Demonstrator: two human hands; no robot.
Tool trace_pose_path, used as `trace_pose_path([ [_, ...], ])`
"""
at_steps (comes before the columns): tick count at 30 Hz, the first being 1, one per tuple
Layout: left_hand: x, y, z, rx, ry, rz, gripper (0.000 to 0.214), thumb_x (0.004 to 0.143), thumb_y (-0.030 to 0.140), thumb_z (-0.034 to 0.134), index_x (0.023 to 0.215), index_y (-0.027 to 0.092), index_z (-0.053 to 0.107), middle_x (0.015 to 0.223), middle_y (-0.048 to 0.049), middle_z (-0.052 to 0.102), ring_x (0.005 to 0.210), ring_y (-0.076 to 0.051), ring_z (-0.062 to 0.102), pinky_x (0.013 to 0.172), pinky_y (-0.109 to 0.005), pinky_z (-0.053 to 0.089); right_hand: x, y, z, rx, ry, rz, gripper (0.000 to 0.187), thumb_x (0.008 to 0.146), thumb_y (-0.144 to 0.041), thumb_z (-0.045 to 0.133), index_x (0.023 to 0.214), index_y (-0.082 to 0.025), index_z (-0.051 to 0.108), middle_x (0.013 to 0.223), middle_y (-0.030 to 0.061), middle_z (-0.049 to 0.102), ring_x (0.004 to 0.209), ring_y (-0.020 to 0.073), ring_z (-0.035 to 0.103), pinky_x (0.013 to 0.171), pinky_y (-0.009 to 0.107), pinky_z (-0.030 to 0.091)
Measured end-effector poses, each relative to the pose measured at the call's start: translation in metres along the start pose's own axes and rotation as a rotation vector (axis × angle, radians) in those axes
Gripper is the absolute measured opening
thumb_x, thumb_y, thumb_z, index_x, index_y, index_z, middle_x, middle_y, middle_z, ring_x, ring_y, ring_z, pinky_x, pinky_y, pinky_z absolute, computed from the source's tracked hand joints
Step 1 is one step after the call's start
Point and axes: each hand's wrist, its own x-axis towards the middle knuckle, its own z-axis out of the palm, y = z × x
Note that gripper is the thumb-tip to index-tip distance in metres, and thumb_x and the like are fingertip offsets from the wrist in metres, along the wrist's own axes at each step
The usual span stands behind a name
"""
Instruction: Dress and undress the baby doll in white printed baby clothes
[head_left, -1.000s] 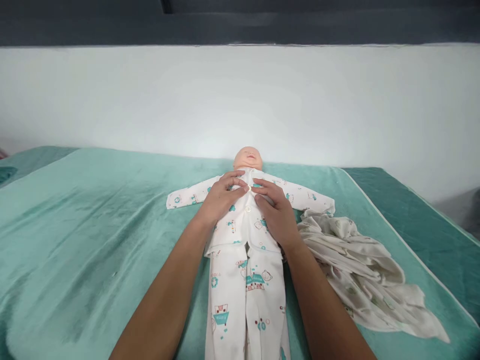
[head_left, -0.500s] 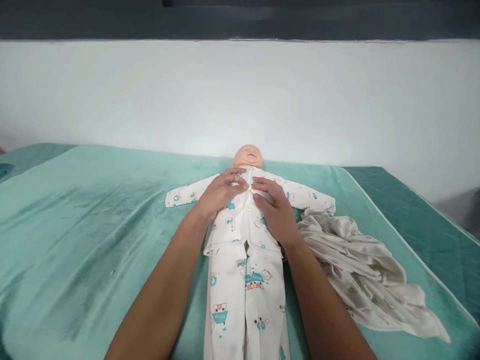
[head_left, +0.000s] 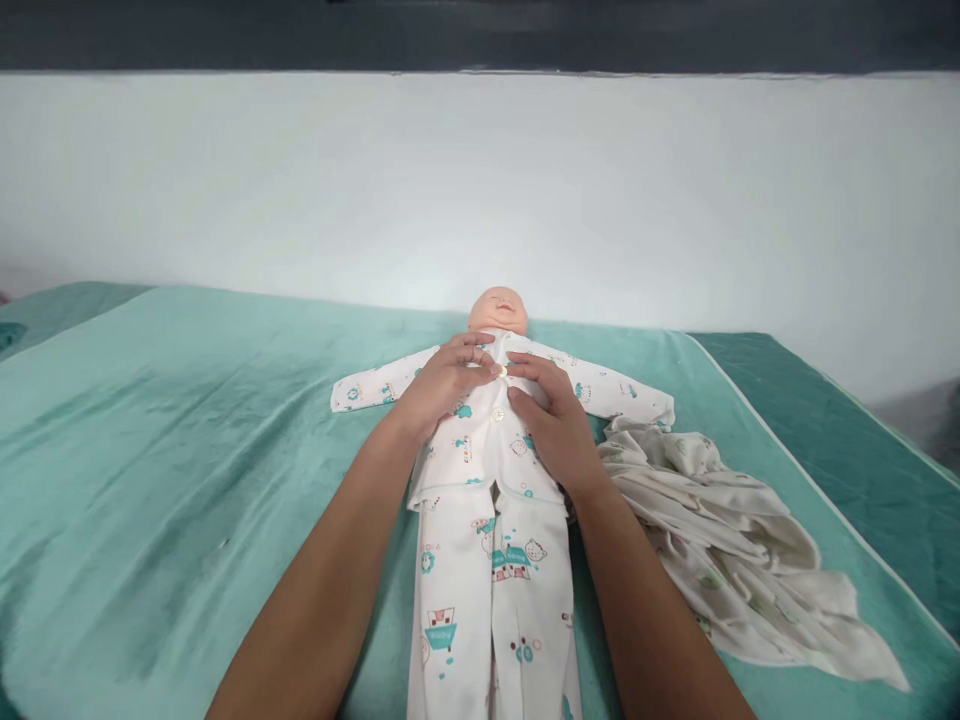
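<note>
A baby doll point(head_left: 498, 309) lies on its back on a teal blanket point(head_left: 172, 430), dressed in a white printed shirt point(head_left: 491, 440) and matching trousers point(head_left: 491, 600). Both of my hands rest on the doll's chest. My left hand point(head_left: 442, 385) pinches the shirt's left front edge near the top. My right hand point(head_left: 551, 420) pinches the right front edge beside a small button point(head_left: 502, 372) between the fingertips. A second button point(head_left: 496, 414) shows lower on the shirt front.
A crumpled cream printed cloth point(head_left: 720, 530) lies to the right of the doll. A darker green sheet point(head_left: 847, 440) covers the bed's right side. A white wall point(head_left: 480, 190) stands behind the bed.
Both hands have stayed on the doll's chest with only slight finger movement at the top button. The view has tilted a little.
</note>
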Motion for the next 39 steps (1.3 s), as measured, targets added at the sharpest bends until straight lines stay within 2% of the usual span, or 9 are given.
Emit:
trace_pose_path([
  [4,0.000,-0.003,0.002,0.022,0.027,0.047,0.014,0.079,0.032,0.067,0.071,0.021,0.066,0.143,0.0006,0.054,0.127,-0.026,0.054,0.093,-0.035,0.048,0.000,0.002,0.000,0.020,-0.003,-0.008,0.021,0.087,-0.022,0.063,0.103,-0.032,0.069,0.131,0.0003,0.065,0.129,0.0229,0.054,0.113,0.049,0.037],
  [8,-0.002,-0.001,0.007,0.144,0.086,0.110,0.011,0.080,0.028,0.064,0.071,0.022,0.066,0.138,-0.0001,0.058,0.128,-0.025,0.053,0.106,-0.038,0.041,0.001,0.004,0.000,0.036,-0.004,-0.012,0.021,0.086,-0.022,0.064,0.103,-0.033,0.071,0.131,-0.0005,0.066,0.129,0.0230,0.054,0.113,0.050,0.038],
  [13,-0.003,-0.001,0.014,0.245,0.181,0.206,0.007,0.079,0.020,0.063,0.072,0.021,0.064,0.132,-0.0021,0.061,0.124,-0.022,0.057,0.104,-0.035,0.042,0.001,0.005,-0.001,0.065,0.012,-0.007,0.021,0.086,-0.023,0.065,0.102,-0.033,0.073,0.130,-0.0002,0.067,0.129,0.0225,0.055,0.114,0.049,0.039],
  [17,-0.005,-0.004,0.014,0.223,0.188,0.243,0.008,0.082,0.024,0.065,0.075,0.021,0.065,0.131,-0.0029,0.063,0.123,-0.023,0.057,0.100,-0.036,0.045,0.001,0.003,-0.001,0.083,0.017,0.023,0.021,0.086,-0.022,0.064,0.099,-0.033,0.076,0.129,-0.0001,0.068,0.128,0.0231,0.055,0.113,0.050,0.040],
  [22,-0.007,-0.008,0.010,0.177,0.147,0.270,0.017,0.089,0.033,0.061,0.079,0.023,0.071,0.129,-0.0031,0.064,0.120,-0.023,0.059,0.101,-0.038,0.046,0.001,0.002,0.000,0.091,0.028,0.049,0.021,0.086,-0.021,0.062,0.096,-0.033,0.076,0.127,0.0003,0.069,0.126,0.0231,0.056,0.112,0.050,0.040],
  [26,-0.011,-0.009,0.007,0.175,0.122,0.299,0.017,0.090,0.034,0.060,0.086,0.025,0.074,0.129,-0.0028,0.064,0.123,-0.022,0.058,0.100,-0.037,0.046,0.001,0.000,0.000,0.098,0.056,0.069,0.017,0.085,-0.023,0.062,0.094,-0.030,0.074,0.127,0.0013,0.068,0.124,0.0235,0.057,0.110,0.050,0.042],
  [30,-0.016,-0.009,0.005,0.204,0.084,0.274,0.015,0.089,0.035,0.062,0.084,0.025,0.072,0.134,-0.0031,0.062,0.128,-0.025,0.054,0.099,-0.039,0.046,0.001,-0.004,-0.001,0.099,0.075,0.123,0.013,0.086,-0.024,0.060,0.088,-0.028,0.072,0.127,0.0018,0.067,0.121,0.0241,0.057,0.105,0.048,0.045],
  [36,-0.023,-0.004,-0.004,0.267,-0.065,0.266,0.021,0.090,0.038,0.062,0.077,0.026,0.073,0.145,0.0001,0.056,0.139,-0.026,0.045,0.113,-0.046,0.037,0.000,-0.008,-0.003,0.107,0.056,0.126,0.017,0.083,-0.019,0.057,0.078,-0.027,0.071,0.127,0.0010,0.067,0.121,0.0254,0.057,0.100,0.047,0.047],
  [39,-0.026,-0.001,-0.011,0.283,-0.173,0.244,0.018,0.087,0.042,0.066,0.079,0.027,0.073,0.153,0.0017,0.048,0.144,-0.027,0.039,0.112,-0.048,0.039,-0.001,-0.009,-0.005,0.101,0.019,0.076,0.024,0.079,-0.012,0.052,0.070,-0.027,0.069,0.124,-0.0006,0.068,0.120,0.0251,0.058,0.102,0.049,0.044],
])
